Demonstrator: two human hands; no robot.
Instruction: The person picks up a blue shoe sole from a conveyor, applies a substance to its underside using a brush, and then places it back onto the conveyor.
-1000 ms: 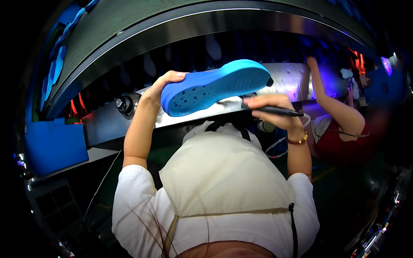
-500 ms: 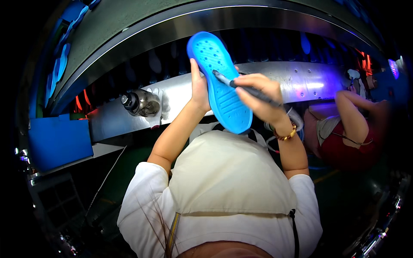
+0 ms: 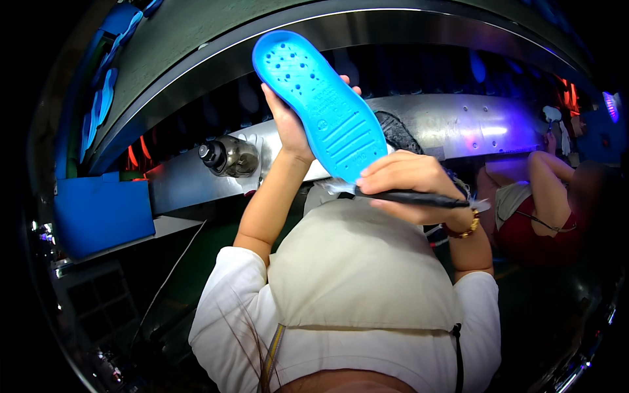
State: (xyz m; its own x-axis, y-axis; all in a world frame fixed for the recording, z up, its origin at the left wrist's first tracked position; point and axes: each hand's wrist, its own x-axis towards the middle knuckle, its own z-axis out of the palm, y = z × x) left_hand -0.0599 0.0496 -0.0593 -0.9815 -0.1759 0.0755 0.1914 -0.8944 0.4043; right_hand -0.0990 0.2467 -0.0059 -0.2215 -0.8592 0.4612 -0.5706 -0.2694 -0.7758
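Observation:
A bright blue shoe sole (image 3: 327, 108) is held up in front of me, tilted, with its far end to the left. Small holes dot that far end and raised ridges cross the near half. My left hand (image 3: 291, 128) grips it along the left edge, with fingertips showing past the right edge. My right hand (image 3: 419, 180) is closed on a black-handled brush (image 3: 419, 197), its pale, blurred tip pointing left just below the sole's near end. Whether the tip touches the sole I cannot tell.
A glass jar with a black cap (image 3: 229, 157) stands on the metal ledge (image 3: 187, 187). A dark patterned sole (image 3: 398, 131) lies behind my right hand. Beyond is a green conveyor belt (image 3: 177, 39) with blue soles (image 3: 99, 108) at left. Another person (image 3: 544, 196) sits at right.
The sole has moved up and left in my left hand. My right hand has brought the brush from the sole's middle down to its near end, and the brush now lies flatter.

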